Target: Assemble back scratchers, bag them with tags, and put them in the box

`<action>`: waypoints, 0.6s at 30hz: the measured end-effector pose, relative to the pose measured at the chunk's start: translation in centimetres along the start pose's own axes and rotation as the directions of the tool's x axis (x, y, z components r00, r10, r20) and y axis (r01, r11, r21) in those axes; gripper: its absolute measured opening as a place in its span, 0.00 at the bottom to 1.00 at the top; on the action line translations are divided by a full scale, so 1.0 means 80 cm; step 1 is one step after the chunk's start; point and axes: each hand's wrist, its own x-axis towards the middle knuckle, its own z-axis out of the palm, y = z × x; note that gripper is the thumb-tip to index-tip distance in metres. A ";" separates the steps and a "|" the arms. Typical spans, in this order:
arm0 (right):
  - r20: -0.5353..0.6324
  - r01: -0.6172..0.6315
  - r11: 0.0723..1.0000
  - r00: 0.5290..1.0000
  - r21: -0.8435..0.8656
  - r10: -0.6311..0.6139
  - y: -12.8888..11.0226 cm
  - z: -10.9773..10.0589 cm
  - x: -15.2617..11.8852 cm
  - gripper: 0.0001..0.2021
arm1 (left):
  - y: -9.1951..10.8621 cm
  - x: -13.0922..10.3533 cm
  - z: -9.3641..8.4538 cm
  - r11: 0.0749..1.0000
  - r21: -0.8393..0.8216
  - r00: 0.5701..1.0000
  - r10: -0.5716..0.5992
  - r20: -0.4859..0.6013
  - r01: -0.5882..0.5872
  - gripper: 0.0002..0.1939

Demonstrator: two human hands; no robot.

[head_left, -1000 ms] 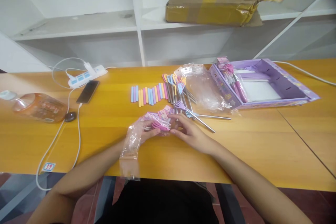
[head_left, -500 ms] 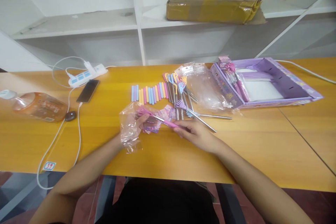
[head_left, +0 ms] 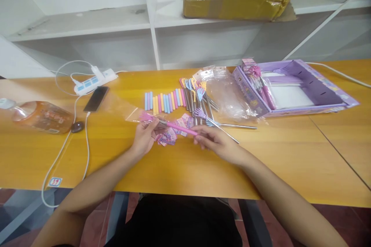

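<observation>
A pink back scratcher (head_left: 182,128) spans both hands, its hand-shaped head inside a clear plastic bag (head_left: 133,114). My left hand (head_left: 145,136) is closed on the scratcher near its head, through the bag. The fingers of my right hand (head_left: 213,139) pinch the end of the pink handle. Pink printed cards (head_left: 167,137) lie beneath and behind it. Beyond them is a row of pastel sticks (head_left: 165,103). Several scratchers with metal rods (head_left: 200,104) lie piled beside my right hand.
Clear bags (head_left: 224,90) lie by a purple box (head_left: 308,112) holding packed scratchers. At the left are an orange bottle (head_left: 43,117), a phone (head_left: 96,99), a power strip (head_left: 97,82), cables and a dark round object (head_left: 77,127). A taped carton (head_left: 237,0) sits on the shelf.
The scratcher's head has moved left, and the bag now extends out to the left around it instead of hanging over my left hand. My left hand has shifted its grip along the scratcher.
</observation>
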 end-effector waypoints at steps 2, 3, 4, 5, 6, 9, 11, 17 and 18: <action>0.005 0.001 0.998 1.000 0.056 -0.001 0.001 -0.001 0.000 0.17 | 0.002 0.003 -0.002 1.000 -0.017 1.000 -0.026 0.004 0.026 0.19; 0.002 0.002 0.998 1.000 0.065 -0.002 0.002 -0.002 0.000 0.17 | 0.002 0.003 -0.002 0.999 -0.018 0.999 -0.043 0.016 0.044 0.19; -0.004 0.002 0.998 1.000 0.065 -0.002 0.003 -0.001 0.001 0.17 | 0.001 0.001 -0.003 0.998 -0.013 0.997 -0.064 0.035 0.064 0.20; -0.013 0.001 0.998 1.000 0.059 0.000 0.004 0.000 0.002 0.16 | -0.001 -0.001 -0.003 0.996 0.001 0.995 -0.085 0.059 0.085 0.20; -0.025 -0.001 0.999 1.000 0.048 0.003 0.005 0.001 0.002 0.16 | -0.002 -0.004 -0.002 0.994 0.023 0.990 -0.110 0.085 0.108 0.21; -0.069 0.010 1.000 0.998 -0.023 -0.011 0.007 0.004 0.004 0.15 | -0.008 -0.014 -0.001 0.979 0.130 0.969 -0.179 0.171 0.158 0.23; -0.094 0.031 0.995 0.995 -0.095 -0.040 0.007 0.007 0.005 0.14 | -0.013 -0.020 0.000 0.970 0.189 0.953 -0.194 0.231 0.152 0.23; -0.070 0.088 0.981 0.992 -0.171 -0.101 0.004 0.014 0.004 0.14 | -0.024 -0.023 -0.006 0.962 0.253 0.918 -0.186 0.350 0.098 0.19; -0.062 0.094 0.981 0.992 -0.173 -0.106 0.004 0.015 0.004 0.15 | -0.024 -0.023 -0.006 0.957 0.276 0.913 -0.191 0.360 0.092 0.19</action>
